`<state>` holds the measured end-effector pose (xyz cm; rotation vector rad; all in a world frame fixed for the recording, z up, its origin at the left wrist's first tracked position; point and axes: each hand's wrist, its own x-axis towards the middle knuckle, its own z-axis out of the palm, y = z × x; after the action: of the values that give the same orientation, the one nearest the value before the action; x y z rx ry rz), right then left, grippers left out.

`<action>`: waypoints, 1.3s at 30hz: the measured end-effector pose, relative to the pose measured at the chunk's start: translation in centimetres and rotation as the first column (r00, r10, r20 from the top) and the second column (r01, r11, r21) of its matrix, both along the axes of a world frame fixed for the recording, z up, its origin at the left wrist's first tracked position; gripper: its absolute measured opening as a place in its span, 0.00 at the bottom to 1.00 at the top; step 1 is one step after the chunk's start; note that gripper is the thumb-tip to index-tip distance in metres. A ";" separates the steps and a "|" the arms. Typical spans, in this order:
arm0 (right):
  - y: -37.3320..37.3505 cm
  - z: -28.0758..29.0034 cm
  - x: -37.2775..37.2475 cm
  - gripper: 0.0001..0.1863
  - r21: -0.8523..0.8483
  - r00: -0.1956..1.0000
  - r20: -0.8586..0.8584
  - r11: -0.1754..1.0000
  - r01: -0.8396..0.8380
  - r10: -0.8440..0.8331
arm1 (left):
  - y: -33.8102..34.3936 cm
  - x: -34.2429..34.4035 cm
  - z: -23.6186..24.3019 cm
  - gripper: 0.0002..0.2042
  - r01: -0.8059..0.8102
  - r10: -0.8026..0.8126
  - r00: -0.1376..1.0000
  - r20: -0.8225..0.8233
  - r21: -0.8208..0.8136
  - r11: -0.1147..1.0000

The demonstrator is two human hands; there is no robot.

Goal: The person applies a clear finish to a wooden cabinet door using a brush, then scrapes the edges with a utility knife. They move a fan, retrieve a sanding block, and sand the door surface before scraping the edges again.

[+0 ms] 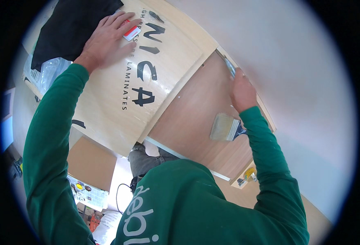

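Observation:
My left hand (108, 38) lies with fingers stretched out on a pale wooden board (102, 102) with black lettering, beside a black cloth (69, 24), at a small red-and-white packet (131, 32). My right hand (242, 90) is closed on a slim light-blue and silver tool (230, 65), whose far end is at the corner along the raised wooden edge of a brown recessed panel (192, 102); what kind of tool it is, I cannot tell. A wide paintbrush (223, 126) lies on that panel just below my right hand, beside my sleeve.
Clear plastic (51, 73) pokes out under the cloth. A plain pale surface (310, 81) borders the right. A small wooden piece with a yellow object (249, 173) is at the panel's lower corner. Below left are a brown board (90, 161), a dark cable (120, 192) and cluttered items (86, 192).

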<state>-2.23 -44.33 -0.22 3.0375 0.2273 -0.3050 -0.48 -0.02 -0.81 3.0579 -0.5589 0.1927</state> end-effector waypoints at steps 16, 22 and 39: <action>3.1 -1.6 -0.5 0.12 0.109 0.994 -0.007 0.988 0.107 -0.107 | 0.1 0.1 0.0 0.30 0.038 -0.038 0.998 0.052 0.006 0.999; 0.9 -1.9 -0.2 0.11 0.076 0.973 -0.068 0.971 0.226 -0.221 | 0.1 0.2 0.1 0.30 0.041 -0.041 0.998 0.051 -0.002 0.999; 0.6 -1.4 -0.8 0.09 -0.008 0.997 0.047 0.998 0.068 -0.067 | -0.1 -0.1 0.2 0.30 0.008 -0.008 0.999 0.031 -0.011 1.000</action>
<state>-3.00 -43.70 -1.58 3.0432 0.1202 -0.2390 -0.53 -0.12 -0.59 3.0467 -0.5694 0.2432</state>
